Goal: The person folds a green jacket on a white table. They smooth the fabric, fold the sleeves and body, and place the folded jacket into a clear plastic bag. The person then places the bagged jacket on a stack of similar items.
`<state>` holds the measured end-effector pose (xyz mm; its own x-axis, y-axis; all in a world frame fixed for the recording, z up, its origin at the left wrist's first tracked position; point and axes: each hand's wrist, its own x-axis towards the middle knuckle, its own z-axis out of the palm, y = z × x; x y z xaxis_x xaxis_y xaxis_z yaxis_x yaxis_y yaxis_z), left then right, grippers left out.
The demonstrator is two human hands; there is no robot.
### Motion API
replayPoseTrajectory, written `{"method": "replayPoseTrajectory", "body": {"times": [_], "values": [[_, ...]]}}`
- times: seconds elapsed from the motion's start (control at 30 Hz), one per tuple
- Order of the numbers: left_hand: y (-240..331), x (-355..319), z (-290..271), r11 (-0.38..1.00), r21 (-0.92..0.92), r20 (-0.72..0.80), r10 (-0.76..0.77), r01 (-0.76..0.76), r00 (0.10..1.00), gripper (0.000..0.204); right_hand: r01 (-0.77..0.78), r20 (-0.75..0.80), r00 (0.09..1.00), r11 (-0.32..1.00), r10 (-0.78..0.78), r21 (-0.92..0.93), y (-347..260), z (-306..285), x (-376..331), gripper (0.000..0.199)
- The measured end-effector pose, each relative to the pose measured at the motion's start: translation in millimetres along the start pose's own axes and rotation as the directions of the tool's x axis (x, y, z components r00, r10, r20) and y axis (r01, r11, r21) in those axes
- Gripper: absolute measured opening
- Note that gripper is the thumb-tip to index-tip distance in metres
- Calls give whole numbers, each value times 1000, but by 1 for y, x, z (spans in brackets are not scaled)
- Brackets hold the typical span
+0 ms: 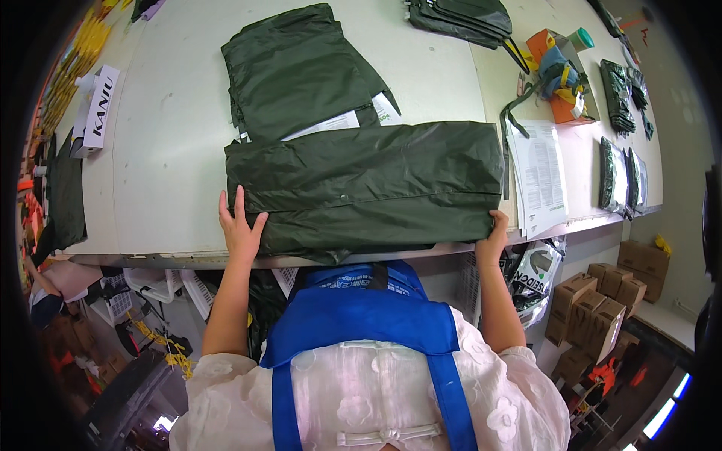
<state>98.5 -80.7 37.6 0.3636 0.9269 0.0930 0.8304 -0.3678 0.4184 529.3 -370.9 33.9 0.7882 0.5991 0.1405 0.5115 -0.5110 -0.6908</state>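
A dark green folded garment (368, 188) of thin, slightly shiny fabric lies lengthwise along the table's near edge, its lower part reaching over that edge. My left hand (242, 231) rests at its left end with fingers spread. At the opposite end, my right hand (493, 237) is closed around the lower right corner, with part of the fingers hidden. Just behind lies another dark green folded piece (293, 71), partly covered by the front one. White printed papers (331, 124) show between the two.
Printed sheets (538, 177) lie on the table (169, 165) to the right, below an orange box (568, 105) of small items. Packed dark pieces (459, 19) lie at the back; bagged packs (623, 177) at far right. A white box (96, 109) stands left. Cartons (590, 312) are stacked lower right.
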Motion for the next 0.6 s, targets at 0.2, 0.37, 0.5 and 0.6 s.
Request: {"method": "replayPoseTrajectory", "body": {"times": [0.2, 0.37, 0.5, 0.6], "values": [[3, -7, -2, 998, 35, -32, -44, 45, 999, 78, 135, 584, 792, 883, 177, -451, -75, -59, 31, 62], [5, -6, -1, 989, 138, -4, 52, -51, 999, 73, 300, 149, 951, 922, -270, -245, -119, -34, 75, 64], [0, -2, -1, 961, 207, 40, 178, -182, 983, 64, 247, 245, 964, 673, -100, -697, -79, 29, 79, 61], [-3, -3, 10, 955, 231, 68, 176, -187, 982, 60, 46, 183, 977, 724, 112, -688, -49, 39, 58, 67]]}}
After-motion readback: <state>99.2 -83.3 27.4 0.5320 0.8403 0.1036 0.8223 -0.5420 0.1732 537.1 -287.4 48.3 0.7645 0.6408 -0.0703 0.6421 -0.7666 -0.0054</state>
